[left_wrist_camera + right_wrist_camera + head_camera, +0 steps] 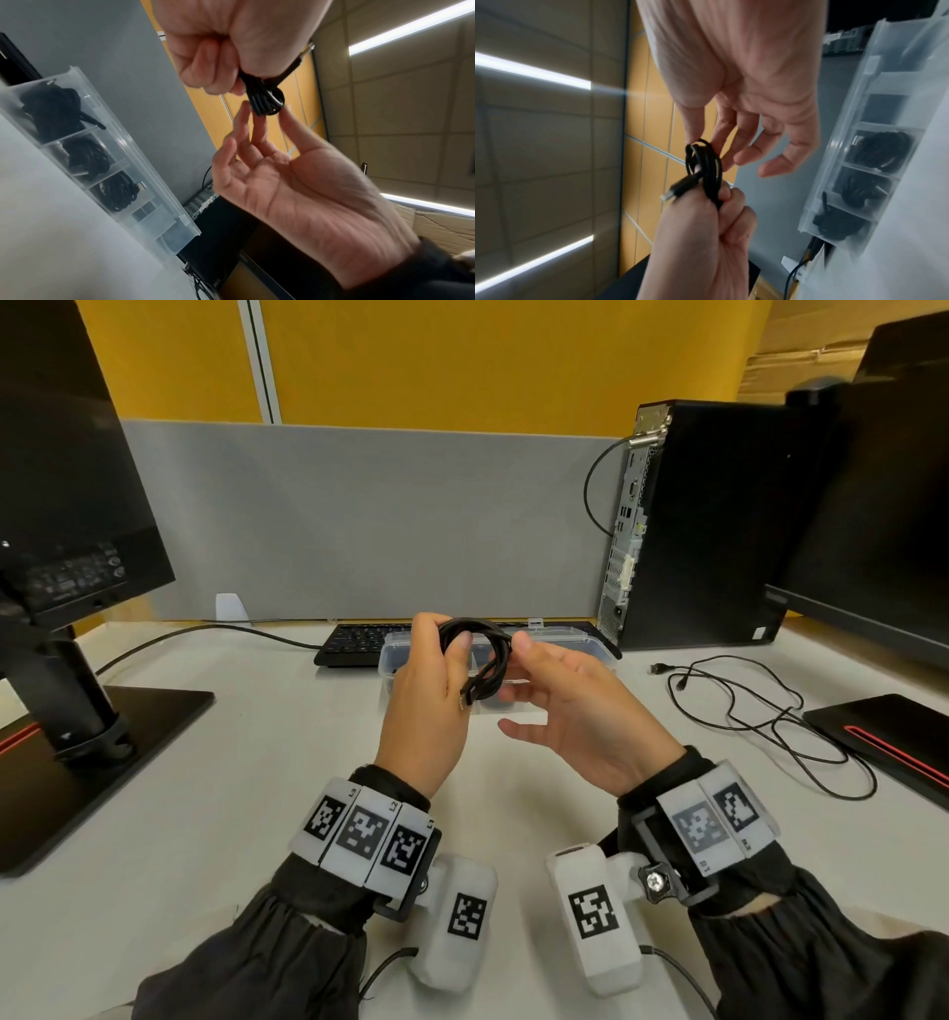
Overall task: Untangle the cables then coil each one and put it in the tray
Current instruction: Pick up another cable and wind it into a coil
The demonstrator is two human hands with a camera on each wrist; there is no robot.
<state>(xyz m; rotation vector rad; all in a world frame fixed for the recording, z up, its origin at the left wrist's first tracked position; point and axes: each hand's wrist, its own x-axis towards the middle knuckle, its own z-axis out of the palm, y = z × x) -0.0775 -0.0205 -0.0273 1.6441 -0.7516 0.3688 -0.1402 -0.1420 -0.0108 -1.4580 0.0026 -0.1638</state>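
My left hand [426, 680] grips a coiled black cable [482, 649] above the desk, just in front of the clear compartment tray [580, 636]. The coil [704, 160] bunches out of the left fist [706, 233], with one plug [667, 195] sticking out sideways. My right hand [565, 711] is beside it with the palm turned up and the fingers relaxed, its fingertips at the coil's far loop [267, 99]. Three tray [144, 162] compartments hold coiled black cables. A thin loose black cable [783, 713] lies sprawled on the desk to the right.
A keyboard [354, 642] lies behind the tray, against the grey partition. A black PC tower [708, 521] stands at the back right. Monitors on black bases flank the desk left [67, 469] and right [883, 505].
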